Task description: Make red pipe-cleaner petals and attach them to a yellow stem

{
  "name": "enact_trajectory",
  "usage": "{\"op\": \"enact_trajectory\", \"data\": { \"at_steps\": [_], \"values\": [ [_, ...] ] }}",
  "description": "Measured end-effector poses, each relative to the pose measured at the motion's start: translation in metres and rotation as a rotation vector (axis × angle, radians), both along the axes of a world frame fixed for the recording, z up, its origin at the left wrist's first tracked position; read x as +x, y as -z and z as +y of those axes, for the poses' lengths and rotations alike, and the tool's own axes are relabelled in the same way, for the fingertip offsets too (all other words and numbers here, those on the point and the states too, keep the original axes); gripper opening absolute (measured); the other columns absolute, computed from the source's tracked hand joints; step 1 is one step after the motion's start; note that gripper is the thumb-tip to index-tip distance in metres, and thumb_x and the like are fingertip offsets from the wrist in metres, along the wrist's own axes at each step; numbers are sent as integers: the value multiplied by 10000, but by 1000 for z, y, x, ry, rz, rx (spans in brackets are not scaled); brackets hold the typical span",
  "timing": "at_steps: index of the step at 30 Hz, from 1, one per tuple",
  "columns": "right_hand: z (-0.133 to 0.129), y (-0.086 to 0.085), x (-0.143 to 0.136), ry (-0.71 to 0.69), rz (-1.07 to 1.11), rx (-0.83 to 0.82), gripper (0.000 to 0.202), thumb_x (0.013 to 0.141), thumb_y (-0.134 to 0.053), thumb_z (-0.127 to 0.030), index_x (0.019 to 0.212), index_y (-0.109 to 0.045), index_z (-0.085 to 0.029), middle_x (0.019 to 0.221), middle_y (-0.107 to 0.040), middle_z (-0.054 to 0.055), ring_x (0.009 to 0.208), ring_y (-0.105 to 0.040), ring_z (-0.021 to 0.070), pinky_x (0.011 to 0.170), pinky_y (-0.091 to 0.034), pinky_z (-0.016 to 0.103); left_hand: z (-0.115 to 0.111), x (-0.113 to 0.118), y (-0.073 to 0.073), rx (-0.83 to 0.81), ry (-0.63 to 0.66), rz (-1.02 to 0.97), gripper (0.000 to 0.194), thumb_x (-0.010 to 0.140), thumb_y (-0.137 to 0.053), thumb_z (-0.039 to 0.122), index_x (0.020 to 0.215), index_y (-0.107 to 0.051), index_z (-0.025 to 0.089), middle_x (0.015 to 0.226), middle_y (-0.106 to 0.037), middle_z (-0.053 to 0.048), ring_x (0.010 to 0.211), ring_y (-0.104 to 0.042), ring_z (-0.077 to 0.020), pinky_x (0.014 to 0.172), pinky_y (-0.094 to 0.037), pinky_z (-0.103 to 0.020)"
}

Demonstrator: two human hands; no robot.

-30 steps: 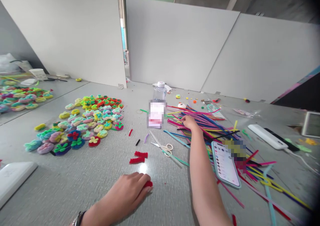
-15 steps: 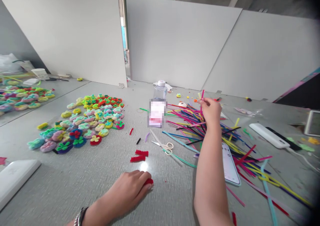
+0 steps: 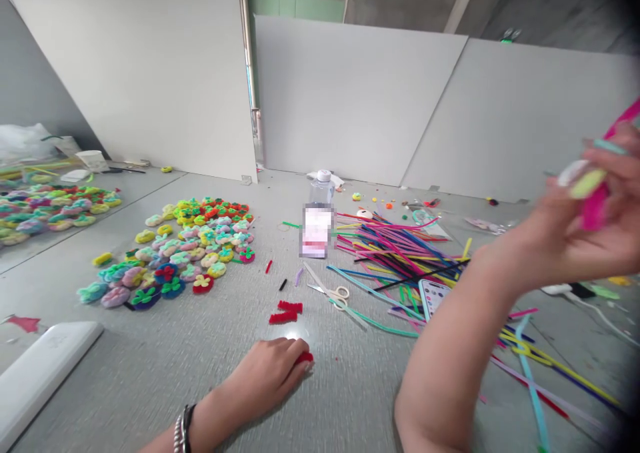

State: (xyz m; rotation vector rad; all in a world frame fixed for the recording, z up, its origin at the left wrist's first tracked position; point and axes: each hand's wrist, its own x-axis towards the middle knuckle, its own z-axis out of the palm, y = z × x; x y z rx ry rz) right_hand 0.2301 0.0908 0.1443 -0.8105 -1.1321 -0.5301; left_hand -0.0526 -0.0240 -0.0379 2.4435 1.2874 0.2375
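Low at the centre, my left hand (image 3: 277,371) rests on the grey table (image 3: 360,386), its fingers closed around a short piece of red pipe cleaner (image 3: 306,357). My right hand (image 3: 607,233) is raised at the right edge, blurred, holding a pink pipe cleaner (image 3: 595,209) with pale yellow, white and teal bits among the fingers. Beyond my left hand lie short red pieces (image 3: 285,317). White-handled scissors (image 3: 340,297) lie with open blades near the loose pipe cleaners (image 3: 395,239). My right forearm partly covers a phone (image 3: 434,297).
Fuzzy flowers (image 3: 200,236) are heaped at left, with a second heap (image 3: 50,206) further off. A clear bottle (image 3: 321,189) stands at the back. A white box-like device (image 3: 50,379) lies at front left. Grey panels (image 3: 350,99) close off the far side.
My right hand has lifted off the pipe cleaner pile and swung up and right, carrying the pink pipe cleaner. My left hand stays on the table with the red piece. The view has shifted slightly.
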Motion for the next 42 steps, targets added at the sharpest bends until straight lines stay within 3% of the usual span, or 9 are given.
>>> {"op": "enact_trajectory", "data": {
  "at_steps": [3, 8, 11, 17, 22, 29, 32, 37, 42],
  "values": [
    [25, 14, 6, 13, -25, -3, 243, 822, -554, -213, 1048, -638, -234, 1099, -638, 98, 1042, -623, 265, 756, -546, 406, -2, 0, -1, 22, 12, 13, 344, 1008, -281, 368, 986, -573, 189, 860, -671, -50, 766, -641, -181, 652, -436, -269],
    [90, 78, 22, -7, -113, -982, 256, 791, -563, -159, 1023, -669, -144, 956, -722, 104, 904, -670, 225, 863, -497, 370, -2, -1, -3, 48, 22, 13, 327, 1003, -301, 356, 964, -578, 187, 855, -669, -50, 767, -640, -181, 651, -435, -270],
    [109, 112, 34, -106, -195, -1269, 162, 634, -717, -121, 792, -725, -155, 715, -727, 63, 704, -674, 225, 735, -516, 335, -1, -1, -3, 43, 16, 6, 315, 1003, -308, 357, 963, -571, 189, 853, -667, -42, 761, -640, -182, 642, -439, -274],
    [125, 135, 74, 16, -183, -1372, 284, 688, -705, -227, 960, -721, -145, 829, -735, 97, 745, -671, 240, 706, -493, 343, -2, -1, -2, 25, 19, 29, 310, 1000, -311, 369, 959, -564, 194, 855, -664, -38, 760, -637, -184, 644, -438, -275],
    [138, 159, 83, 36, -245, -1476, 96, 605, -704, -127, 693, -710, -166, 646, -700, 47, 585, -634, 206, 592, -470, 300, -3, 0, -2, 3, 25, 51, 314, 1003, -301, 372, 972, -563, 202, 854, -658, -34, 757, -633, -176, 646, -437, -271],
    [120, 105, 67, 117, -316, -1210, 342, 772, -509, -102, 1039, -698, -202, 1007, -713, 85, 790, -624, 192, 729, -439, 306, -1, 1, -1, -5, 33, 57, 306, 1004, -302, 360, 966, -559, 199, 853, -654, -30, 746, -627, -175, 643, -440, -277],
    [109, 85, 62, 173, -393, -1043, 299, 784, -508, -122, 955, -735, -215, 979, -716, 82, 818, -610, 203, 745, -419, 324, 0, 1, 0, -14, 42, 57, 291, 1002, -311, 351, 969, -559, 201, 854, -654, -28, 754, -629, -176, 642, -438, -277],
    [108, 93, 60, 123, -391, -1232, 321, 725, -499, -30, 811, -769, -180, 775, -724, 55, 736, -621, 188, 697, -433, 291, 1, 0, 1, -5, 47, 45, 282, 1001, -318, 349, 962, -556, 202, 845, -648, -27, 743, -626, -174, 634, -435, -280],
    [101, 88, 69, 225, -351, -1026, 344, 801, -464, -89, 940, -764, -182, 855, -730, 106, 753, -618, 229, 719, -435, 343, -1, -1, 1, -17, 51, 49, 287, 1003, -307, 355, 989, -556, 212, 851, -648, -19, 754, -629, -177, 647, -442, -288]
  ]
}}
